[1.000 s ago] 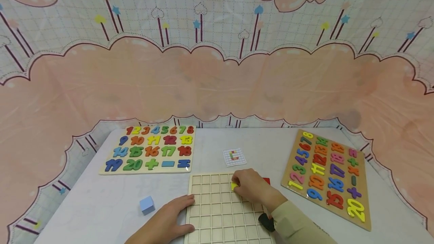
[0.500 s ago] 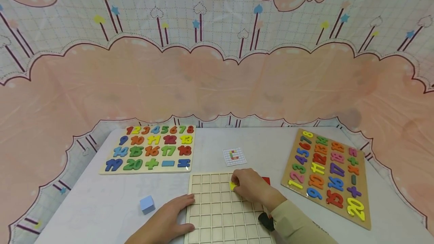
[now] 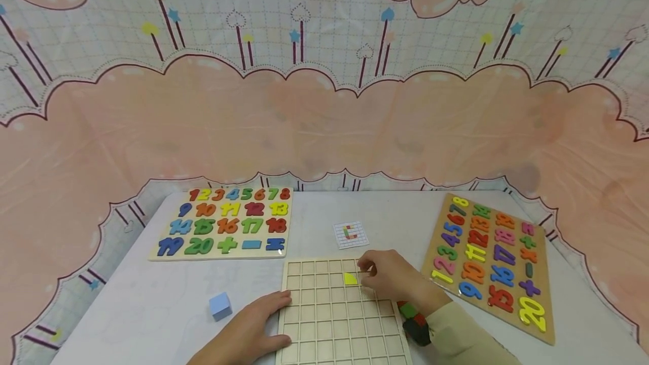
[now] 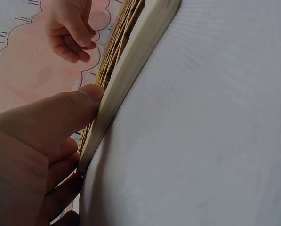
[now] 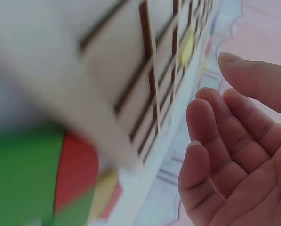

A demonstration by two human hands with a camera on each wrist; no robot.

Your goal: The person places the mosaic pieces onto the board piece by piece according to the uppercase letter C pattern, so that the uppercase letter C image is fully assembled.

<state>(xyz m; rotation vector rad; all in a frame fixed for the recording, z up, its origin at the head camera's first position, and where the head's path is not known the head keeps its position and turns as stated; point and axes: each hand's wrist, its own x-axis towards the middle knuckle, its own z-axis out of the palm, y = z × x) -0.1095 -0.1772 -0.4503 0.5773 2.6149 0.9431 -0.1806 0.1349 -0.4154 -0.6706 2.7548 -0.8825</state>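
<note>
A wooden grid board [image 3: 324, 297] lies in front of me, its square cells split by raised strips. One cell toward the far side holds a yellow block [image 3: 350, 279] with a curved edge on its top face. My right hand [image 3: 390, 275] hovers just right of that block, fingers loosely bent and nothing between them; the right wrist view shows the same hand [image 5: 244, 136] with thumb and fingertips apart. Along the board's left edge rests my left hand [image 3: 253, 325], thumb and forefinger spread. In the left wrist view its thumb [image 4: 79, 106] touches the board's side rim [image 4: 126, 75].
Red and green blocks [image 3: 407, 310] sit beside the board's right edge, partly behind my right wrist. A blue cube [image 3: 220, 306] stands left of my left hand. Beyond the board lies a small pattern card [image 3: 351, 234]. Number puzzles stand at left [image 3: 218, 252] and right [image 3: 487, 297].
My right hand has let go of the yellow block and shifted right, leaving the block visible in its cell. More of the red and green blocks now shows. My left hand has stayed put.
</note>
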